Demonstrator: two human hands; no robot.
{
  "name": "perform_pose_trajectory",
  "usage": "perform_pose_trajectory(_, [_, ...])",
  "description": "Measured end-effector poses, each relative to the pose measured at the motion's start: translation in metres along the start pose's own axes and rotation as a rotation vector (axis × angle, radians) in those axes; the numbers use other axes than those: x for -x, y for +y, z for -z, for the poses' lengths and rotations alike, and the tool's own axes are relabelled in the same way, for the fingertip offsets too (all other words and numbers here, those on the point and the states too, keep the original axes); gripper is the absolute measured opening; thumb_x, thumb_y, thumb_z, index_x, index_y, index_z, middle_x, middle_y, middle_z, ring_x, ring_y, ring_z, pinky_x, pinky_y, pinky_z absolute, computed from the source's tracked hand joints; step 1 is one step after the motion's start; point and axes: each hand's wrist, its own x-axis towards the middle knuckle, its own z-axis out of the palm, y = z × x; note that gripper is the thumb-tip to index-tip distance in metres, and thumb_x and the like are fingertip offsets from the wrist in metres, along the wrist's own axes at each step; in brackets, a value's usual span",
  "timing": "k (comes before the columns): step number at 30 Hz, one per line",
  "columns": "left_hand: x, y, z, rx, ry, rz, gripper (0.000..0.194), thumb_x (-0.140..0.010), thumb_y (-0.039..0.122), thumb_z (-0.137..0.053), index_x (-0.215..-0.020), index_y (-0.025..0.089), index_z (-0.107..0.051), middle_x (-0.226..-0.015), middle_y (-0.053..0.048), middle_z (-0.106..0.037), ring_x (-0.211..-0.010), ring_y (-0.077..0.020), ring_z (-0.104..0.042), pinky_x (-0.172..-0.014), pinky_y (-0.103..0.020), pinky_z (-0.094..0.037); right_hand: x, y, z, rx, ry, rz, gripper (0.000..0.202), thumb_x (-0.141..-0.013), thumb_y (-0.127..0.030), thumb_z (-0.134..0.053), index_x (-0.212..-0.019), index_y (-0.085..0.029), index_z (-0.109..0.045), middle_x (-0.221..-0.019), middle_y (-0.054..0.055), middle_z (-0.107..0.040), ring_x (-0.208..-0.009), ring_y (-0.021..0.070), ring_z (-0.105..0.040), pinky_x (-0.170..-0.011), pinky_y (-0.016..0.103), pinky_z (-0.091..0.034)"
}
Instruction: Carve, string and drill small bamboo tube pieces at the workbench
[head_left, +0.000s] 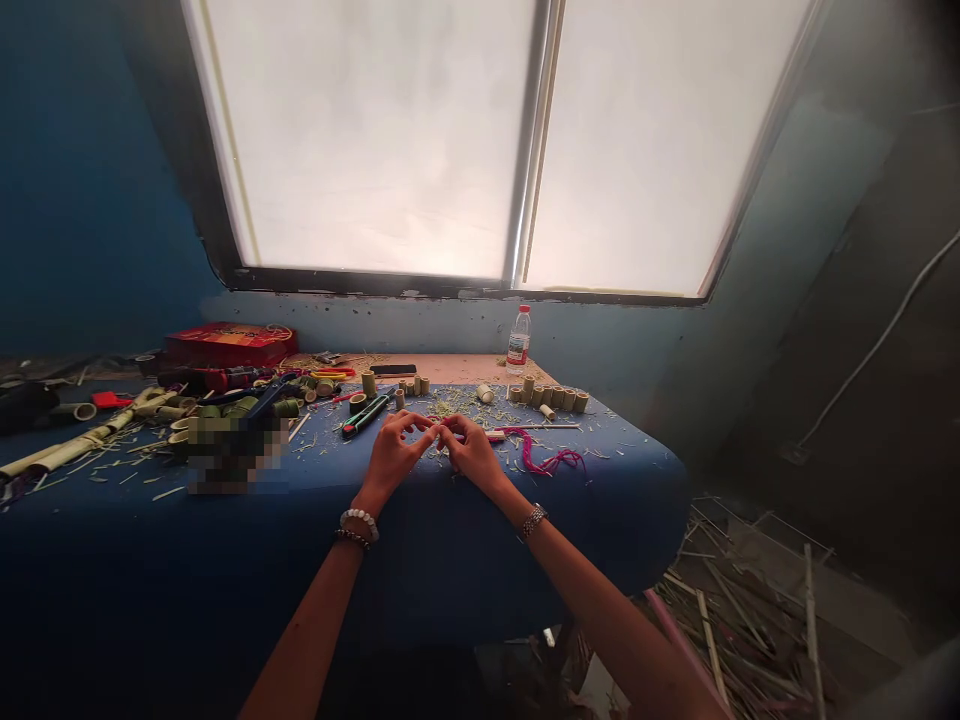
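Note:
My left hand point(399, 452) and my right hand point(471, 452) meet over the near part of the blue-covered table point(600, 520). The fingertips of both are pinched together, and a thin bit of magenta shows between them. A magenta cord point(529, 455) runs out from beside my right hand and lies in loose strands on the cloth. Its end at the fingers is mostly hidden. Left of my left hand lies a utility knife point(365, 415) with a black and green handle. A short bamboo piece point(400, 399) stands just beyond the hands.
Short bamboo sections point(547, 396) stand in a row at the back right, near a water bottle point(518, 342). Shavings litter the cloth. Bamboo poles point(82, 445), tools and a red box point(229, 345) crowd the left. A dark phone point(393, 371) lies behind. Bamboo strips point(720, 620) cover the floor at right.

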Motion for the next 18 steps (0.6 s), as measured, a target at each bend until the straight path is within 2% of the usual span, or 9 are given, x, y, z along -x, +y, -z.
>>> perform_pose_trajectory(2, [0.0011,-0.0008,-0.0008,-0.048,-0.033,-0.031,0.024,-0.085,0.045,-0.07,-0.088,0.023,-0.078,-0.084,-0.004,-0.07,-0.082,-0.022,-0.053,-0.077,-0.035,-0.044,-0.0005,0.0024,0.0001,-0.004,0.015,0.01,0.031,-0.092,-0.051,-0.061,-0.092,-0.021,-0.056,-0.078,0.001,-0.066,-0.044,0.009,-0.048,-0.035,0.021,-0.036])
perform_pose_trajectory(7, [0.0014,-0.0016,-0.0011,-0.055,0.008,-0.052,0.022,-0.088,0.041,-0.065,-0.083,0.023,-0.077,-0.083,-0.004,-0.071,-0.077,-0.0205,-0.051,-0.076,-0.035,-0.043,-0.001,0.0011,-0.0007,-0.012,0.021,0.001,0.028,-0.091,-0.05,-0.061,-0.091,-0.022,-0.055,-0.075,-0.001,-0.065,-0.04,0.0081,-0.047,-0.034,0.021,-0.036])
perform_pose_trajectory(12, [-0.0017,-0.0025,0.0022,0.115,0.051,0.086,0.028,-0.086,0.047,-0.065,-0.083,0.02,-0.072,-0.083,-0.004,-0.069,-0.072,-0.0182,-0.054,-0.066,-0.032,-0.042,0.0,-0.002,-0.0013,0.014,0.03,-0.009,0.024,-0.092,-0.044,-0.059,-0.088,-0.021,-0.056,-0.073,-0.001,-0.065,-0.038,0.0073,-0.045,-0.034,0.021,-0.036])
perform_pose_trajectory(15, [-0.0043,-0.005,0.0037,0.246,0.114,0.141,0.03,-0.086,0.049,-0.064,-0.086,0.019,-0.068,-0.081,-0.004,-0.069,-0.076,-0.0192,-0.059,-0.065,-0.03,-0.042,0.0,0.0006,-0.0009,0.036,0.039,-0.002,0.023,-0.092,-0.043,-0.058,-0.087,-0.02,-0.057,-0.074,0.0,-0.066,-0.04,0.0076,-0.046,-0.035,0.021,-0.036])
perform_pose_trajectory(18, [-0.0066,-0.01,0.0038,0.362,0.236,0.167,0.029,-0.087,0.048,-0.062,-0.09,0.02,-0.063,-0.083,-0.005,-0.069,-0.077,-0.0184,-0.061,-0.07,-0.03,-0.046,-0.0006,0.0034,-0.0008,0.042,0.05,-0.011,0.02,-0.092,-0.04,-0.057,-0.088,-0.021,-0.057,-0.074,0.0,-0.067,-0.04,0.008,-0.047,-0.035,0.021,-0.037])
